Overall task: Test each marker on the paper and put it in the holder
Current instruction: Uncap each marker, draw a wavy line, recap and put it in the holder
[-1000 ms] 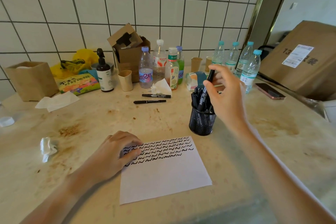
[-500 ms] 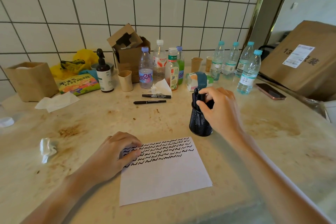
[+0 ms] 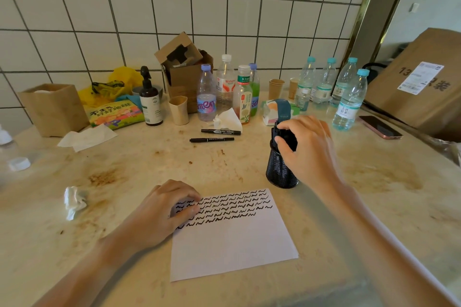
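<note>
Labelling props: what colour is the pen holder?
Black mesh holder, clearest in the head view.

Bottles, cardboard box, perhaps a phone behind.

One head-worn view—looking forward and down, close over the counter toward the tiled wall.

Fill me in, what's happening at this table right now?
A person is testing markers. The right hand is at the top of the black mesh holder, fingers curled on the markers standing in it. The left hand rests on the paper, which carries rows of black squiggles. Two markers lie on the table, not yet in the holder.
</note>
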